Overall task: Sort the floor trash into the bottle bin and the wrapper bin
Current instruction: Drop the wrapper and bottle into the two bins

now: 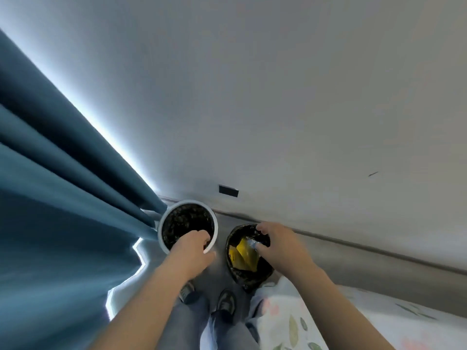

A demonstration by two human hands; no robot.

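While left fingers [201, 236] clamp the white bin [177, 205], yellow wrapper [243, 256] beneath spread right fingers [264, 227].

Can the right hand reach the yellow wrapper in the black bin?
Probably yes. The right hand is right above the open black bin, with its fingertips close to the top edge of the yellow wrapper. Nothing seems to cover the wrapper.
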